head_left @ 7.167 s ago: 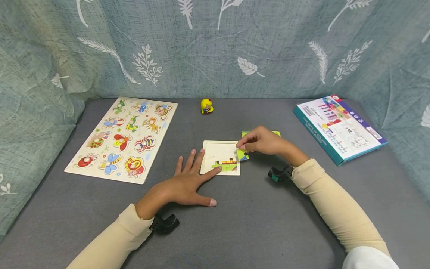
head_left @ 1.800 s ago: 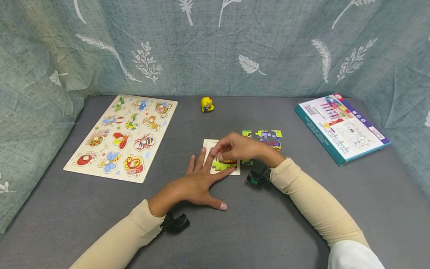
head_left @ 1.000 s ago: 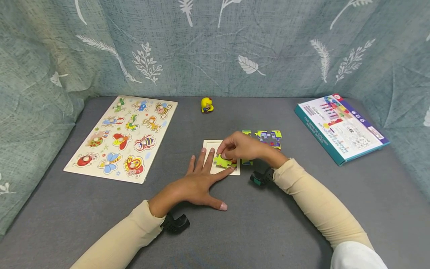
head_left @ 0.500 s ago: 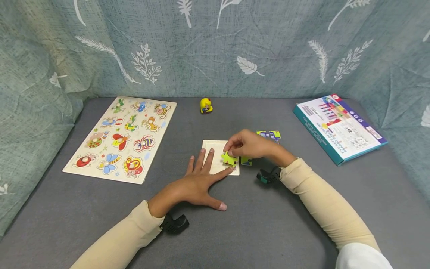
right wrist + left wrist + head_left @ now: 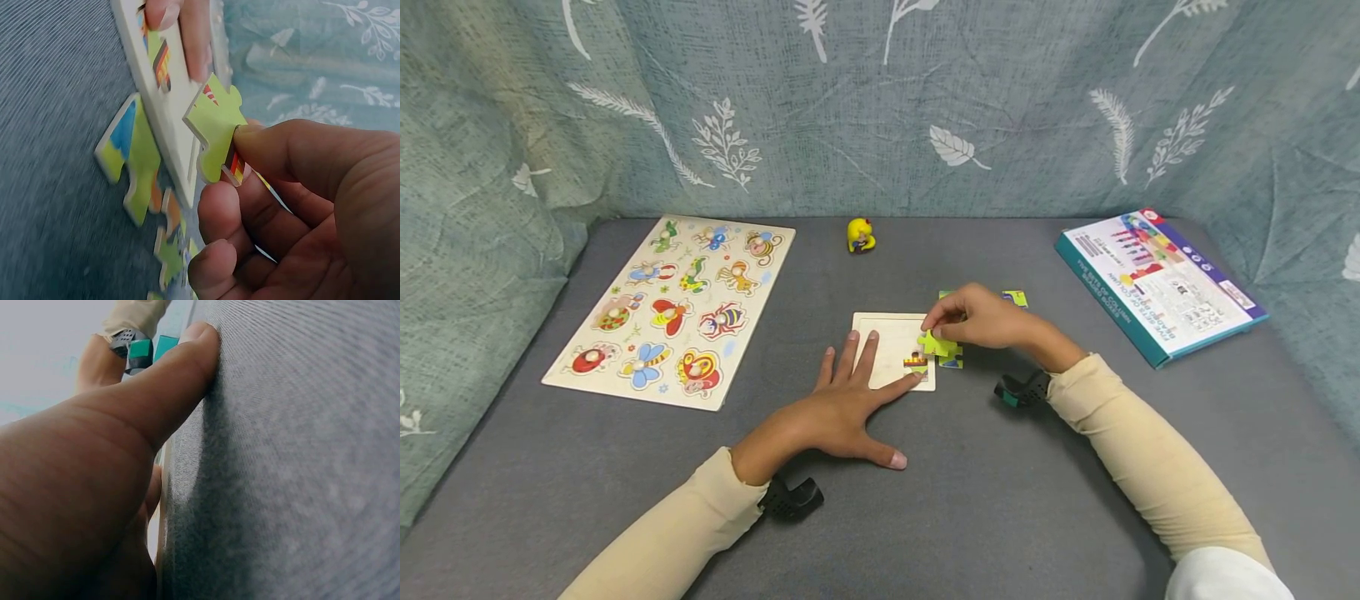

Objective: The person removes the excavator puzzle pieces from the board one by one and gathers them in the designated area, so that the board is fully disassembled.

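My right hand pinches a green puzzle piece between thumb and fingers, just above the right edge of the puzzle tray. Red and yellow marks show on that piece. My left hand lies spread, with its fingers on the pale wooden tray and its index fingertip on a fitted puzzle piece in the lower right corner. Beside the tray a loose green and blue puzzle piece lies on the cloth. More pieces are partly hidden behind my right hand.
A large insect peg puzzle board lies at the left. A small yellow toy figure stands near the curtain. At the right rests a flat box with a teal side.
My right hand has lifted a green piece out of the tray and carried it rightward to the tray's edge. A piece stays in the corner under my left index finger, which has not moved lately.
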`<state>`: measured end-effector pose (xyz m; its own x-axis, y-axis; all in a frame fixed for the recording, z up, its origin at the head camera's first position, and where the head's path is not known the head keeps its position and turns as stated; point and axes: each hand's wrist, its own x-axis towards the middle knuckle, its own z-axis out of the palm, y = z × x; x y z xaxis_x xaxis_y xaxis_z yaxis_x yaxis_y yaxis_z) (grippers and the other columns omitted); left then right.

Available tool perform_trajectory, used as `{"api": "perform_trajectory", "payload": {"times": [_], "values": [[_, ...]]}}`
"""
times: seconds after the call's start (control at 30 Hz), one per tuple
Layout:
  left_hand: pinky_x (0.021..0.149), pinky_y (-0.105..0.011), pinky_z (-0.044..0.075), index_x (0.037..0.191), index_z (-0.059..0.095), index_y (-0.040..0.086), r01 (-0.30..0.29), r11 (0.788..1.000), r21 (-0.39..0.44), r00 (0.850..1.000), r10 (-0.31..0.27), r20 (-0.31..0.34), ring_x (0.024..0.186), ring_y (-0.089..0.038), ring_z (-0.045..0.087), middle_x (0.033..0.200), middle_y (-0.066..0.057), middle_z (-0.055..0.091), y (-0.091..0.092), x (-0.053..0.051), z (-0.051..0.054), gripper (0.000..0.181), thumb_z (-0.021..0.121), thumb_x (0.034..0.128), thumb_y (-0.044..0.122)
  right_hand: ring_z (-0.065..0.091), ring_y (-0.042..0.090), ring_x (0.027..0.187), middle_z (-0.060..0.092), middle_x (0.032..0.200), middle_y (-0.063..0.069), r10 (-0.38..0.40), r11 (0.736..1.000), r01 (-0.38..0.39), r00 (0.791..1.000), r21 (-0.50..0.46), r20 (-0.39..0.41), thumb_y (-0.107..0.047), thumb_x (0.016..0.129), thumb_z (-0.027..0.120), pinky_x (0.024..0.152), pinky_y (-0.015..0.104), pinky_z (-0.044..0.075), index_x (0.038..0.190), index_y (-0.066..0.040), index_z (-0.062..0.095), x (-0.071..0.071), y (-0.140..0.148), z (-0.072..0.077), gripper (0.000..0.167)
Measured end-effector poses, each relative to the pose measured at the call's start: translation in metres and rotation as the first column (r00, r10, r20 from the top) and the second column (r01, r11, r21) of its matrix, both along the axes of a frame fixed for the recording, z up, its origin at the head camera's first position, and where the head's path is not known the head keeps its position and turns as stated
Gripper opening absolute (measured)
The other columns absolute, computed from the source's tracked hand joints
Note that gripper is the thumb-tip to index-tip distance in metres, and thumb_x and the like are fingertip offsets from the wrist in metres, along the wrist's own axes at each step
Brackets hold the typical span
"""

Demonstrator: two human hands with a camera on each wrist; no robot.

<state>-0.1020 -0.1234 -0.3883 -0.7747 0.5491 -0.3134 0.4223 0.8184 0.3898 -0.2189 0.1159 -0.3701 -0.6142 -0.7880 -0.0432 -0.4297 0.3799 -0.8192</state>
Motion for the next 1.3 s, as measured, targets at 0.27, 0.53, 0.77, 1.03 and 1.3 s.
{"api": "perform_trajectory", "payload": {"times": [0.27,0.53,0.77,1.03,1.3], "values": [[0.107,-0.063,-0.012,0.154,0.020,0.042,-0.008,1.000,0.002,1.000,0.008,0.012,0.137,-0.038,-0.032,0.156,-0.020,-0.024,0.000,0.000,0.000,0.104,0.069,0.0694,0.074,0.061,0.019,0.080,0.069,0.093,0.009,-0.029,1.000,0.029,0.999,0.004,0.015,0.003,0.095,0.057,0.069,0.031,0.049,0.106,0.005,0.070,0.000,0.016,0.001,0.017],[0.107,-0.062,-0.012,0.154,0.020,0.042,-0.012,1.000,0.002,1.000,0.012,0.006,0.137,-0.038,-0.032,0.156,-0.020,-0.024,-0.001,0.001,0.001,0.104,0.070,0.0694,0.074,0.059,0.018,0.077,0.069,0.097,0.011,-0.038,0.999,0.038,0.999,0.003,0.019,0.004,0.094,0.058,0.066,0.030,0.048,0.103,0.004,0.071,0.000,0.023,0.001,0.016],[0.107,-0.063,-0.012,0.155,0.019,0.042,-0.009,1.000,-0.001,1.000,0.009,0.008,0.137,-0.038,-0.031,0.156,-0.020,-0.024,-0.001,0.001,0.001,0.104,0.069,0.0699,0.074,0.058,0.017,0.076,0.069,0.100,0.011,-0.025,0.999,0.023,0.999,0.036,0.047,0.002,0.094,0.058,0.065,0.029,0.047,0.102,0.002,0.071,-0.002,0.029,0.004,0.016],[0.107,-0.062,-0.012,0.154,0.019,0.042,-0.017,1.000,-0.004,1.000,0.017,0.017,0.137,-0.037,-0.032,0.156,-0.018,-0.025,0.000,0.001,0.002,0.104,0.070,0.0696,0.074,0.052,0.013,0.068,0.069,0.088,0.007,0.002,0.998,-0.006,0.998,0.055,0.064,0.003,0.093,0.057,0.061,0.027,0.043,0.100,0.004,0.071,-0.001,0.039,0.004,0.015],[0.107,-0.062,-0.012,0.155,0.018,0.042,-0.014,1.000,-0.003,1.000,0.014,0.014,0.137,-0.036,-0.032,0.156,-0.018,-0.025,0.000,0.001,0.000,0.104,0.069,0.0698,0.074,0.057,0.015,0.072,0.069,0.090,0.006,-0.004,0.996,0.001,1.000,0.088,0.029,0.003,0.093,0.058,0.064,0.029,0.048,0.101,0.003,0.071,0.000,0.045,-0.002,0.015]]}}
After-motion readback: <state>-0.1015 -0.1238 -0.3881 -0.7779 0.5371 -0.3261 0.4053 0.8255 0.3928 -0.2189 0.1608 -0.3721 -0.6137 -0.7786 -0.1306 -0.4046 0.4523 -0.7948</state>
